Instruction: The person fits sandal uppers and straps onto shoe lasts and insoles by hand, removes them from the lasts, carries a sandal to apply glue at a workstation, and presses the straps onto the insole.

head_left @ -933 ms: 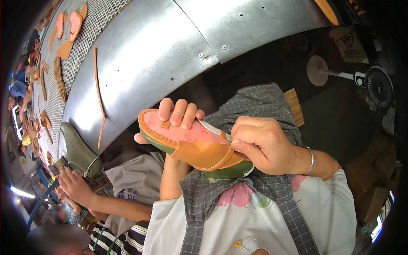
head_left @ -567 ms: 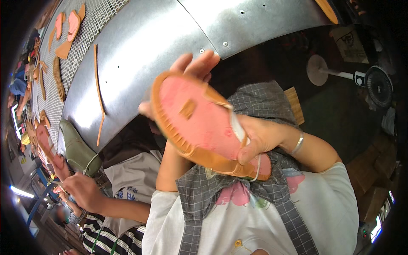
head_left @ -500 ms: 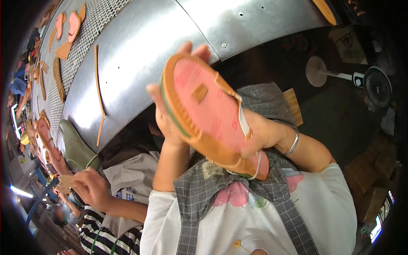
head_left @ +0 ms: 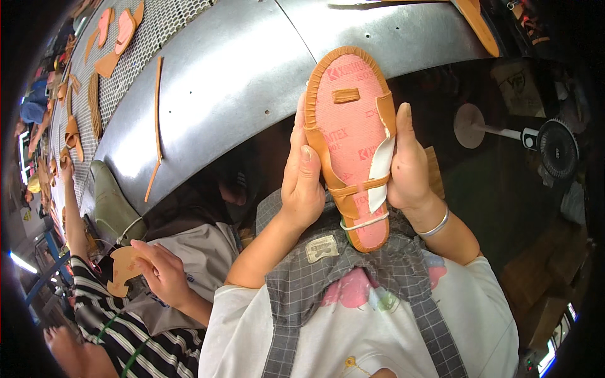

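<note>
Sandal (head_left: 350, 148) between left grip (head_left: 304, 189), right grip (head_left: 411, 173) (1 brown patch (head_left: 346, 96) visible)

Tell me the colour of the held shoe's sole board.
The sole board is pink with red printing; the head view shows it best.

A tan shoe (head_left: 350, 148) is pointing toe-up just right of upper centre, showing its pink underside; pleats (head_left: 343, 52) are edging the toe, a white strip (head_left: 379, 170) is showing lower right, a white cord (head_left: 365, 222) is circling the heel.
</note>
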Demonstrator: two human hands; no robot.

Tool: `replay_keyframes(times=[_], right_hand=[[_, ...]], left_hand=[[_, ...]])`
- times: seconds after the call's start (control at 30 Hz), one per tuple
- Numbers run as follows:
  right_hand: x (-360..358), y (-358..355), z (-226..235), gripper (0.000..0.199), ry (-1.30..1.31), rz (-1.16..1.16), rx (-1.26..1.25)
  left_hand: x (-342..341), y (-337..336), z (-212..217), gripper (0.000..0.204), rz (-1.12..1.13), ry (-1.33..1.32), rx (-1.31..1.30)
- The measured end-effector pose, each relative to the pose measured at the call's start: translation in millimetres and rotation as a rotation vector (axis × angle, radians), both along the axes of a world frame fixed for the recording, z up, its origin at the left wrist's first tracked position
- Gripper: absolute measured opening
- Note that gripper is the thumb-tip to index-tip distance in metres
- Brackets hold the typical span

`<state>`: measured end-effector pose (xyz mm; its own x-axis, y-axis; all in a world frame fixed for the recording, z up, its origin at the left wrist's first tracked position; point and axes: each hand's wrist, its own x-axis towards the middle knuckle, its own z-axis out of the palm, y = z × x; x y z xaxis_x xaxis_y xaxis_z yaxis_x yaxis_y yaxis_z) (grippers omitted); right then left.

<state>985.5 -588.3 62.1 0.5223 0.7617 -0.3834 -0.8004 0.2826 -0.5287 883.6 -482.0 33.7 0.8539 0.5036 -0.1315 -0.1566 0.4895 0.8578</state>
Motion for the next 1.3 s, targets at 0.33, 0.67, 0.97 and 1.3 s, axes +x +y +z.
replay_keyframes(times=[0.33, 0.67, 0.97, 1.3], right_hand=[[0.4, 8.1, -5.0, 0.047, -0.439, 0.062, -0.363], [-0.4, 3.1, -8.5, 0.040, -0.254, -0.017, -0.197], [15.0, -4.6, -8.7, 0.040, -0.126, 0.051, -0.184], [4.5, -35.6, -18.7, 0.076, -0.399, 0.221, -0.245]], left_hand=[[12.0, 6.5, 11.5, 0.065, -0.131, 0.147, 0.326], [4.8, 2.3, 2.6, 0.083, -0.144, 0.046, 0.408], [3.2, 7.6, 0.6, 0.096, -0.276, 0.019, 0.271], [-3.4, 1.3, 1.0, 0.111, -0.347, -0.005, -0.082]])
